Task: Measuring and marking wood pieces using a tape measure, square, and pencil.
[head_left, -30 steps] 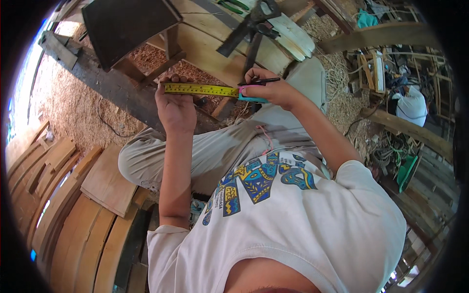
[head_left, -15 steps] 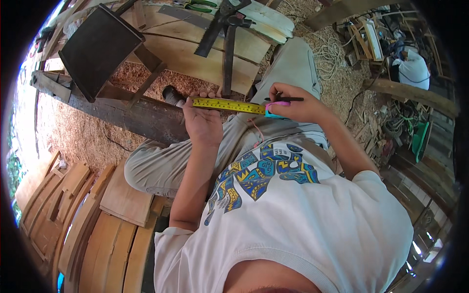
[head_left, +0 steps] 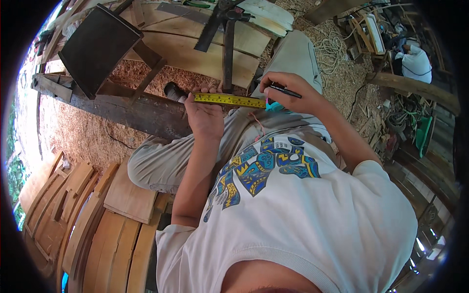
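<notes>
My left hand (head_left: 204, 111) holds the end of a yellow measuring tape (head_left: 229, 100), its fingers curled behind the blade. The blade stretches across my lap to a teal and pink case (head_left: 272, 105) under my right hand (head_left: 286, 90). That hand has closed fingers round a black pen (head_left: 288, 91), which slants down to the right; whether it also grips the case is partly hidden. Just above the tape lie a long hammer-like tool (head_left: 228, 58) and a black handsaw (head_left: 209, 34) on pale boards (head_left: 161, 44). A dark cylindrical object (head_left: 173, 93) lies left of my left hand.
A dark square panel on a wooden frame (head_left: 100, 51) stands upper left over a weathered beam (head_left: 127, 115). Curved wooden pieces (head_left: 90, 210) lie lower left. Coiled rope (head_left: 327, 51) lies among shavings. A person in white (head_left: 415, 66) is among timber at right.
My hands with the stretched tape have shifted right in view. The pen, earlier level, now slants down to the right, and my right fingers have shifted over the case.
</notes>
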Demonstrator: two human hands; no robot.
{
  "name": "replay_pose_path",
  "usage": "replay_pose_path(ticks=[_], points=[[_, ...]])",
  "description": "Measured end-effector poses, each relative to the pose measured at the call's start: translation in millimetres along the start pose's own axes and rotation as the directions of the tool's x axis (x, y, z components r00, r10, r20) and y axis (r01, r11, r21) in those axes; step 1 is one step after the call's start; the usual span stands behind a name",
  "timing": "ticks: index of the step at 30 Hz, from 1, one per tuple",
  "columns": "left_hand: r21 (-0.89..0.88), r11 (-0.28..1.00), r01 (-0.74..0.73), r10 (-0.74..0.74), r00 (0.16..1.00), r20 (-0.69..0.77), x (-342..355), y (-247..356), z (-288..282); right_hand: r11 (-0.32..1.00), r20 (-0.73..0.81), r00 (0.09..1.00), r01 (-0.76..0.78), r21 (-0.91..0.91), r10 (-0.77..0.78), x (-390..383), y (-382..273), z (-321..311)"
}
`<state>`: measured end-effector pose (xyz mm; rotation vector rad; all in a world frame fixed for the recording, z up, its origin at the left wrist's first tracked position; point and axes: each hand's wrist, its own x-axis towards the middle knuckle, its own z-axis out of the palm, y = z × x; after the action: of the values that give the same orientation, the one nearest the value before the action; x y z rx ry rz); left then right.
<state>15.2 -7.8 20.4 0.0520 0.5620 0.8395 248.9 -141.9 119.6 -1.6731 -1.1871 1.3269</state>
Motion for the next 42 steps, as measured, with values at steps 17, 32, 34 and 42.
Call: replay_pose_path(ticks=[17,32,34,42], points=[[-0.02,1.0,0.015,-0.017,0.997,-0.08,4,-3,-5,0.991,-0.182,0.98,-0.054,0.123,0.076,-2,9,25],[-0.081,0.996,0.046,-0.051,0.997,-0.053,4,-3,-9,0.977,-0.183,0.966,-0.156,0.147,0.182,-5,14,20],[-0.056,0.997,0.045,-0.051,0.994,-0.093,3,-2,-7,0.974,-0.169,0.968,-0.156,0.162,0.184,-6,16,20],[-0.063,0.997,0.048,-0.053,0.996,-0.072,5,-2,-10,0.97,-0.207,0.956,-0.171,0.175,0.206,-7,13,20]])
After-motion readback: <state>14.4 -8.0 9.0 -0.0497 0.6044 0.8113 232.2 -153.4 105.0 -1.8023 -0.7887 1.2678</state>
